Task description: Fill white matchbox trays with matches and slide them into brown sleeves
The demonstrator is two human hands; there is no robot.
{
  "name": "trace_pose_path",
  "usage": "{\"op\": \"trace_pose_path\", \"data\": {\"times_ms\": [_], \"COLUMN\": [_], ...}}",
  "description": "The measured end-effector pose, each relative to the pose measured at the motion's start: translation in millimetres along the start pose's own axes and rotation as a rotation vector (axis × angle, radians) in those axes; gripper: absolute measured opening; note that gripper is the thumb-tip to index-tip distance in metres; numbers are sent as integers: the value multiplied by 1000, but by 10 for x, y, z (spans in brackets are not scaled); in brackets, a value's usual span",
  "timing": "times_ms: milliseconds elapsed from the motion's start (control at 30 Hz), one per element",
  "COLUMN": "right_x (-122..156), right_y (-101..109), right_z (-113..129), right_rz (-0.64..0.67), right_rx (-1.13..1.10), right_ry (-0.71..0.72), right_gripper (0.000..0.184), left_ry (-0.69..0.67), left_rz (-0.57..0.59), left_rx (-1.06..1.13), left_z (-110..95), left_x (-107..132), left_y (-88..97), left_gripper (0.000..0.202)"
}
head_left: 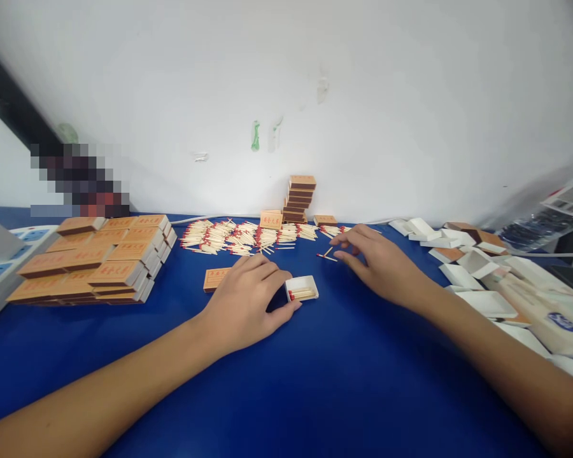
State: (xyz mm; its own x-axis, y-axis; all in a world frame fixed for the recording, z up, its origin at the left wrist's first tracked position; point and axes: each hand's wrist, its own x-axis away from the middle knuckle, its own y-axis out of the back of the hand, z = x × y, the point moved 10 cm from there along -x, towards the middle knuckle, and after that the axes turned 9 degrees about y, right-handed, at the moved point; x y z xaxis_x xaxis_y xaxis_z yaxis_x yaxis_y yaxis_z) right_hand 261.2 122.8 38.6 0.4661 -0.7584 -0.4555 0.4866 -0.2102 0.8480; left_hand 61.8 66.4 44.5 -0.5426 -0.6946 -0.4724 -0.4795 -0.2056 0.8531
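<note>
My left hand [248,302] rests on the blue table [315,381], fingers curled round the left side of a small white matchbox tray [302,288] with a few red-tipped matches in it. An orange matchbox sleeve [214,278] lies just left of that hand. My right hand [377,257] reaches forward with fingers bent toward two or three loose matches [326,255] on the cloth; whether it grips any is unclear. A long heap of matches [239,236] lies along the back of the table.
Stacked orange matchboxes [100,257] fill the left side, with more stacked by the wall [300,198]. Several empty white trays [463,261] are piled at right. A white power strip [0,254] sits at far left. A white wall stands behind.
</note>
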Motion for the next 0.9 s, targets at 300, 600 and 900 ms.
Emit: {"op": "trace_pose_path", "data": {"times_ms": [300, 600, 900], "right_x": [-3, -10, 14], "right_y": [-161, -178, -161], "right_z": [-238, -286, -62], "right_rz": [78, 73, 89], "right_rx": [-56, -30, -6], "right_ry": [-46, -57, -72], "right_gripper": [27, 17, 25], "left_ry": [-2, 0, -11], "left_rz": [1, 9, -21], "left_rx": [15, 10, 18], "left_z": [-8, 6, -7], "left_x": [12, 0, 2], "left_y": [-2, -11, 17], "left_gripper": [29, 28, 27]}}
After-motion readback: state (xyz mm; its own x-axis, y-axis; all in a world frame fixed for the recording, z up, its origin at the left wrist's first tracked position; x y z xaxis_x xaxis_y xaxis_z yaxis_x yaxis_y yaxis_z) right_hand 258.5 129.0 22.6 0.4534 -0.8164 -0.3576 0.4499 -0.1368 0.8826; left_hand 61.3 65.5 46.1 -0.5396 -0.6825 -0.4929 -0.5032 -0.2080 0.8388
